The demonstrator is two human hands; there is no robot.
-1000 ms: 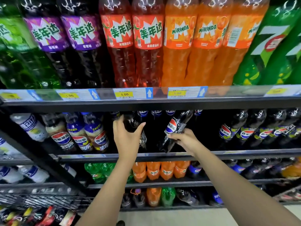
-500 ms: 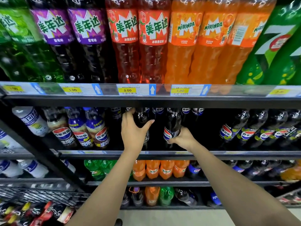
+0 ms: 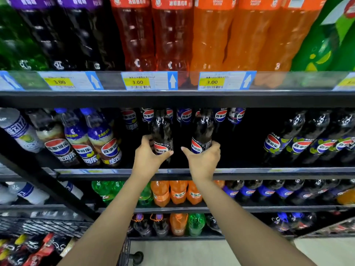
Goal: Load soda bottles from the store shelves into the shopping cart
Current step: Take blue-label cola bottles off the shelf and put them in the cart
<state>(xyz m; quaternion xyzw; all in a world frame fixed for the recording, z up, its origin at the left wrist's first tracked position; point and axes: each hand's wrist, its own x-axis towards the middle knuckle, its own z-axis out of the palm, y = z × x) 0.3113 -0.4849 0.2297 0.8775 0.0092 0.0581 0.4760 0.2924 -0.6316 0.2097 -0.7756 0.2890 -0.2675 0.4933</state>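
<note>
Two dark cola bottles stand upright on the second shelf, side by side. My left hand point(image 3: 148, 157) is wrapped around the lower part of the left cola bottle point(image 3: 162, 131). Just to its right, my right hand point(image 3: 203, 160) grips the right cola bottle point(image 3: 203, 129) at its red-white-blue label. More cola bottles stand in the dark behind them. The wire shopping cart point(image 3: 57, 227) is at the bottom left, with colourful packets in it.
The shelf above point(image 3: 172, 96) carries tall purple, red, orange and green soda bottles behind price tags. Blue-capped cola bottles point(image 3: 90, 139) stand left of my hands, dark ones point(image 3: 299, 139) to the right. Lower shelves hold orange, green and cola bottles. Pale floor lies below.
Both hands have come closer together and closed around two upright cola bottles. The right hand's bottle, tilted a second ago, now stands straight. The view has dropped and moved nearer the shelf.
</note>
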